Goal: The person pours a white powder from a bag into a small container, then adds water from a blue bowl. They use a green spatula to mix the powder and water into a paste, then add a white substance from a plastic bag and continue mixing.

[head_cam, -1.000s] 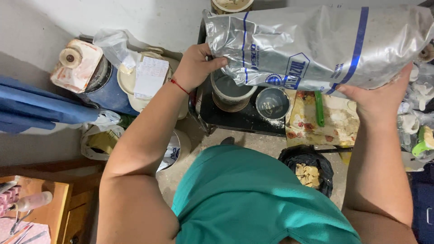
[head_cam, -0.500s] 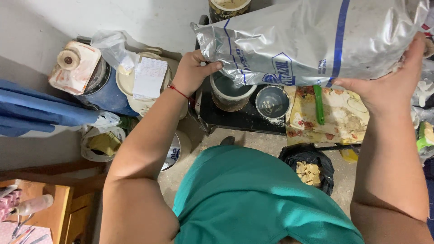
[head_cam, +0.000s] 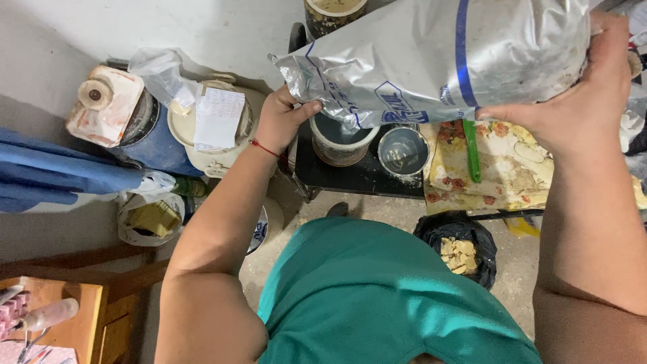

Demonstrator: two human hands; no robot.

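Observation:
I hold a large silver foil bag (head_cam: 438, 61) with blue stripes, tilted with its open corner down and to the left. My left hand (head_cam: 283, 121) grips that lower open corner. My right hand (head_cam: 579, 87) supports the raised bottom end at the upper right. The bag's mouth hangs just above a round pot (head_cam: 340, 141) standing on a small black table (head_cam: 357, 178). A smaller metal tin (head_cam: 402, 152) stands right beside the pot.
A floral cloth (head_cam: 499, 175) with a green stick (head_cam: 472, 152) lies right of the tin. A black bag of scraps (head_cam: 458, 249) sits on the floor. A cream bucket (head_cam: 216, 128), a blue drum (head_cam: 145, 138) and a wooden stand (head_cam: 60, 317) are at left.
My right hand has lifted the bag's bottom end higher, tipping the bag more steeply. The bag's open corner has come down over the round pot.

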